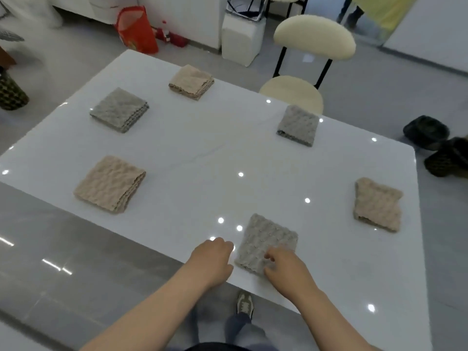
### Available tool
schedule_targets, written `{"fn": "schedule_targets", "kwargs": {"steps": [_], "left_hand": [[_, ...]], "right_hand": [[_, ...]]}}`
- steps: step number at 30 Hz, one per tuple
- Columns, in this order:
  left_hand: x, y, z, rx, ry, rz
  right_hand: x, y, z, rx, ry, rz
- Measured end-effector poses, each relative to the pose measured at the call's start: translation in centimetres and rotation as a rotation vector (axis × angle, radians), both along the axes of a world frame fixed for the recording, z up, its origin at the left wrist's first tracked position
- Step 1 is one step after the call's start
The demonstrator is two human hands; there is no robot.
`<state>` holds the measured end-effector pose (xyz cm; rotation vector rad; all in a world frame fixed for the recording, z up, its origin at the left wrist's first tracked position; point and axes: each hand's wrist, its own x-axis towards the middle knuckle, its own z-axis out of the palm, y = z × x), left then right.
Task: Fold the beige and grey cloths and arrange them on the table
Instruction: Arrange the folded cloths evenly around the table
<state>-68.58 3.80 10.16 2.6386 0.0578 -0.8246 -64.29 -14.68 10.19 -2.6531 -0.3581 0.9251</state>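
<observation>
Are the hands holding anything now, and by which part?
Right hand pinches the nearest grey cloth at its near right corner; left hand, curled beside it, holds nothing.

Reaches both bare forearms over the near edge of the counter [177,224], left hand [212,259] curled and empty, right hand [283,268] pinching the grey cloth [268,236].

Domestic dining area: glossy white table [202,153] on grey floor tiles [50,236]; cream padded chair [314,36] behind it, dark slippers [428,131] to its right.
</observation>
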Motion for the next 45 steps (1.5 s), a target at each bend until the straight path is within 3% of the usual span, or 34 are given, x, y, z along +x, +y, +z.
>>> {"fn": "schedule_targets", "kwargs": {"steps": [10, 20, 31, 45], "left_hand": [[3.4, 2.3, -1.1, -0.032, -0.015, -0.268], [3.6, -0.2, -3.5, -0.116, -0.015, -0.220], [3.4, -1.7, -5.2, -0.098, -0.015, -0.142], [3.1, -2.9, -7.6, -0.005, -0.028, -0.114]], "right_hand": [[-1.8, 1.7, -0.7, 0.006, -0.055, -0.334], [-1.8, -2.3, -2.8, 0.043, -0.037, -0.474], [-1.4, -4.0, -4.6, 0.089, 0.062, -0.407], [-0.8, -4.6, -6.6, -0.027, -0.013, -0.256]]}}
